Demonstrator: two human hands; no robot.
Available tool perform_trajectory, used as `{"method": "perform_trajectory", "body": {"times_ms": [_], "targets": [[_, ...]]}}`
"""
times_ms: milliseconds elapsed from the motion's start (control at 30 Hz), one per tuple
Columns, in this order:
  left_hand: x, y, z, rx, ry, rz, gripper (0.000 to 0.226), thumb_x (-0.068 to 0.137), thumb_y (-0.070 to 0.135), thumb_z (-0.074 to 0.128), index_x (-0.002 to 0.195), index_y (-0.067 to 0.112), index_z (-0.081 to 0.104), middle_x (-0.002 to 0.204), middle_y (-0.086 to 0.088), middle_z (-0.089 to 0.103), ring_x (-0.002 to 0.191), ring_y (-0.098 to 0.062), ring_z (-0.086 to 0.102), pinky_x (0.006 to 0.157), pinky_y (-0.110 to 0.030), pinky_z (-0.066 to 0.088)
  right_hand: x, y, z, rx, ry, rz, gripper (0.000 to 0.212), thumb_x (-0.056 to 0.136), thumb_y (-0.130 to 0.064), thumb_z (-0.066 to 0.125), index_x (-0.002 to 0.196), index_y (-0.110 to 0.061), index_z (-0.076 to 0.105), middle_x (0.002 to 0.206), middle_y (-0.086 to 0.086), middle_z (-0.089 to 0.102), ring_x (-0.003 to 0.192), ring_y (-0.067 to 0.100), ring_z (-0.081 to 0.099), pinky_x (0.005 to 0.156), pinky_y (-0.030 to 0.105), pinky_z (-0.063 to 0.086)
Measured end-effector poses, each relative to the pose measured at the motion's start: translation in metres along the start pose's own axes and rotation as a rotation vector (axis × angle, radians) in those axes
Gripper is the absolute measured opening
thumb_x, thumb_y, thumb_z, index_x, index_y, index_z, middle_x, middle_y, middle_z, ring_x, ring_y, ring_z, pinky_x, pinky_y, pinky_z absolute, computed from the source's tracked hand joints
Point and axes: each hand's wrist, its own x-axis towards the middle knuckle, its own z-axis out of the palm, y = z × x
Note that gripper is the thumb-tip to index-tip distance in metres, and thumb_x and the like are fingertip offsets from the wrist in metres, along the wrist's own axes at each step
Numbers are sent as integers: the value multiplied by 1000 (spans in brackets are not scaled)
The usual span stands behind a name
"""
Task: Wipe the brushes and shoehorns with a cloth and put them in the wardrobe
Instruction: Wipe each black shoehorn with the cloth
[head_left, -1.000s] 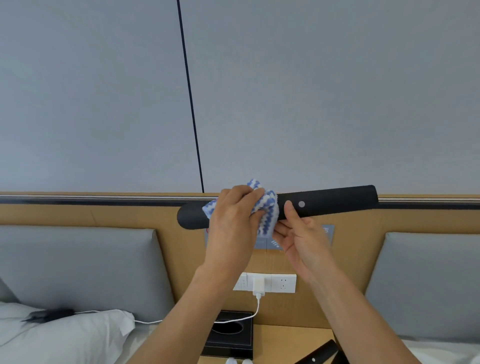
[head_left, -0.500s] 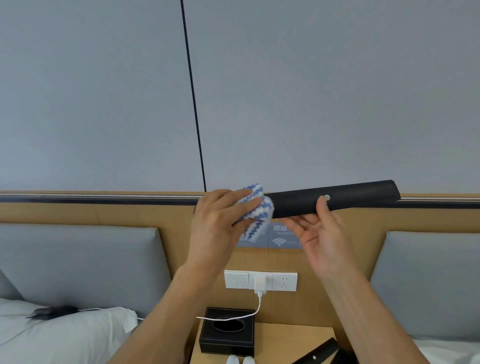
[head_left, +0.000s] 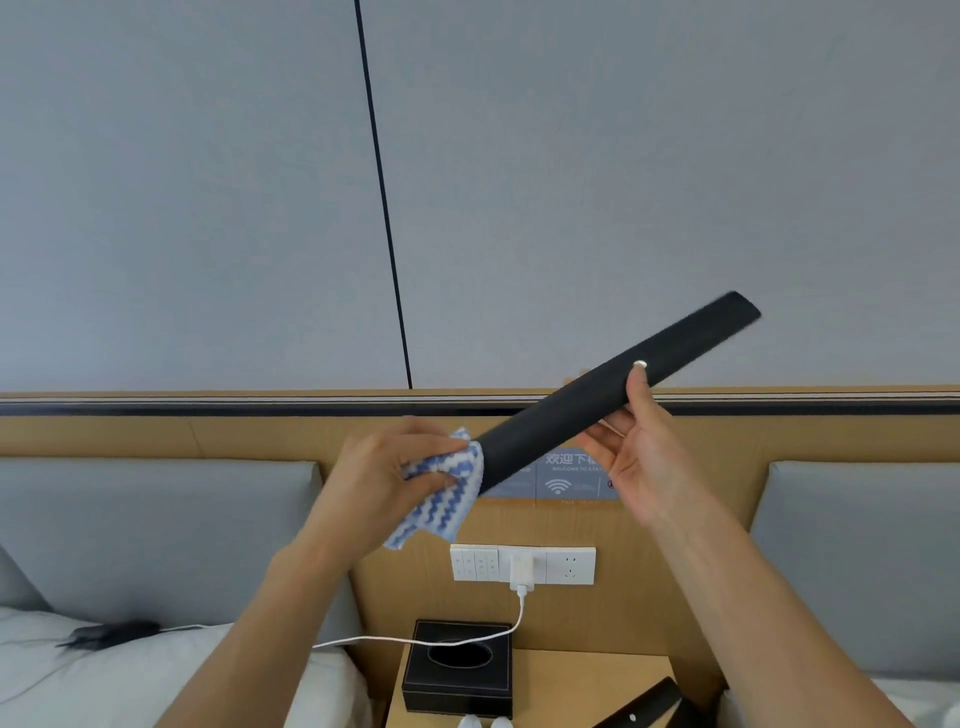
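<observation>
Left hand (head_left: 387, 480) grips the blue-and-white zigzag cloth (head_left: 441, 488), fingers curled round it, bunched over the lower left end of the black shoehorn (head_left: 597, 402). The shoehorn is held in the air in front of the wooden headboard (head_left: 208, 434), tilted, rising from the cloth toward the upper right; right hand (head_left: 641, 462) holds it near mid-length, thumb on top by the silver rivet, fingers wrapped underneath. Below: black tissue box (head_left: 457, 673) on the nightstand (head_left: 571, 691), second black shoehorn (head_left: 641, 706) at the bottom edge.

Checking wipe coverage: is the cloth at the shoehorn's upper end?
No, the left hand holds the cloth around the shoehorn's lower end.
</observation>
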Motion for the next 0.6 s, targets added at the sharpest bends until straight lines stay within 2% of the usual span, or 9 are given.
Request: {"method": "perform_trajectory", "body": {"times_ms": [100, 133, 233, 367, 500, 600], "targets": [[4, 19, 15, 30, -28, 83, 30, 82, 13, 77, 110, 23, 75, 111, 5, 71, 93, -12, 67, 80, -25, 54, -1, 7, 17, -234, 14, -12, 48, 95, -54, 53, 118, -14, 65, 103, 6, 78, 95, 20, 76, 66, 29, 60], [7, 25, 19, 14, -11, 103, 30, 82, 13, 76, 111, 21, 75, 112, 5, 70, 93, -12, 66, 80, -23, 53, -2, 11, 22, -305, 12, -27, 45, 96, -55, 52, 114, -17, 67, 100, 5, 78, 92, 19, 76, 65, 29, 59], [16, 40, 28, -12, 84, 127, 30, 82, 13, 77, 111, 19, 74, 111, 4, 66, 92, -8, 62, 79, -6, 43, -2, 19, 31, -427, 52, -73, 38, 100, -50, 49, 100, -20, 72, 95, 4, 77, 87, 18, 75, 66, 32, 59], [26, 50, 33, -3, 115, 120, 31, 84, 12, 76, 114, 19, 72, 113, 1, 59, 96, -9, 58, 79, -9, 45, -3, 10, 31, -432, 10, -37, 32, 102, -43, 50, 92, -24, 74, 91, 0, 79, 79, 13, 74, 62, 27, 57], [27, 56, 38, 39, 159, 148, 35, 80, 4, 79, 113, 12, 72, 113, -5, 61, 100, -16, 60, 79, -17, 49, -6, 2, 27, -422, -46, -23, 27, 102, -37, 52, 99, -22, 74, 94, 0, 79, 81, 15, 76, 61, 26, 59], [26, 64, 43, 45, 237, 244, 30, 80, 4, 77, 109, 6, 73, 113, -9, 66, 102, -21, 61, 83, -20, 49, -6, -4, 26, -371, -51, -22, 24, 103, -33, 53, 103, -19, 73, 97, 6, 78, 81, 19, 75, 65, 30, 59]]}}
